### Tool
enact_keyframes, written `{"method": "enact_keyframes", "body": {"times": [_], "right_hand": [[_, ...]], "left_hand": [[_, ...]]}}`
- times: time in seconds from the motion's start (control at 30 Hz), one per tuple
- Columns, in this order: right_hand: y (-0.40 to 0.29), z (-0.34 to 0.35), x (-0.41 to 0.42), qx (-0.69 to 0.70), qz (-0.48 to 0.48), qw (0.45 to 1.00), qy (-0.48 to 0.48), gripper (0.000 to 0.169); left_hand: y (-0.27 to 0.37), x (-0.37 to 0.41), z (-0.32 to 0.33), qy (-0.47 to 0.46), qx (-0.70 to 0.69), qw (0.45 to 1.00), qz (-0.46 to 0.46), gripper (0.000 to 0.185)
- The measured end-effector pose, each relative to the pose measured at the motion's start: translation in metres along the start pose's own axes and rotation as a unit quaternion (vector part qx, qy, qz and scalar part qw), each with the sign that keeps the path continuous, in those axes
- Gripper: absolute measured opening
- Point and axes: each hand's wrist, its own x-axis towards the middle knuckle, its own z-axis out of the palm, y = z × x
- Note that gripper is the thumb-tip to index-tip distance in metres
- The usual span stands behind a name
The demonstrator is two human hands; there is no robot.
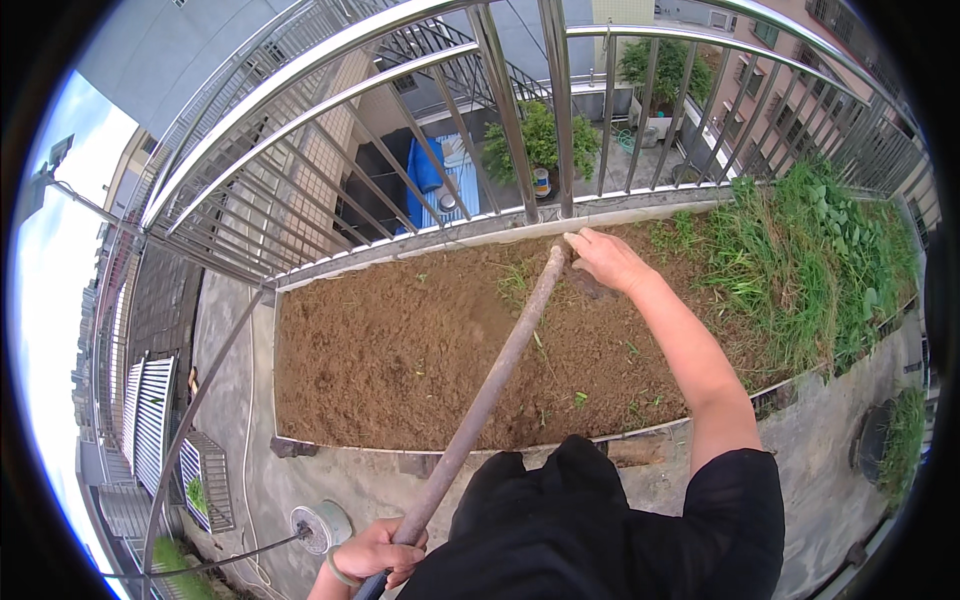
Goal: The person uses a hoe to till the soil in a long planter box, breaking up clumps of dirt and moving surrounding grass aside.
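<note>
My left hand (384, 553) grips a long pole-like tool handle (491, 390) low in the view, a pale bangle on its wrist. The handle slants up and right across a raised bed of loose brown soil (375, 360). My right hand (606, 259) reaches to the bed's far side, beside the handle's far end, fingers bent down at the soil. Whether those fingers hold anything is hidden. Just below that hand a dark patch (592, 285) shows in the soil; I cannot tell if it is a tool head. A small grass tuft (514, 281) stands left of the handle.
A stainless steel railing (559, 112) rises along the bed's far curb. Cut grass and leafy plants (802, 262) are heaped at the bed's right end. A round white container (322, 525) with a rod in it and a pale hose (250, 420) are on the concrete at left.
</note>
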Motion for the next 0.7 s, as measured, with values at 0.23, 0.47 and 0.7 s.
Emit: {"method": "enact_keyframes", "body": {"times": [0.23, 0.47, 0.7], "right_hand": [[0.01, 0.023, -0.011, -0.053, -0.012, 0.996, 0.064, 0.023], [0.028, 0.046, -0.034, 0.059, 0.136, 0.907, 0.394, 0.018], [0.016, 0.065, -0.117, 0.61, 0.481, 0.519, 0.357, 0.018]], "left_hand": [[-0.002, 0.0, 0.003, 0.0, 0.022, 1.0, 0.004, 0.018], [-0.009, 0.012, -0.005, -0.049, -0.139, 0.988, -0.036, 0.017], [-0.055, 0.028, -0.022, 0.051, -0.211, 0.976, 0.023, 0.019]]}}
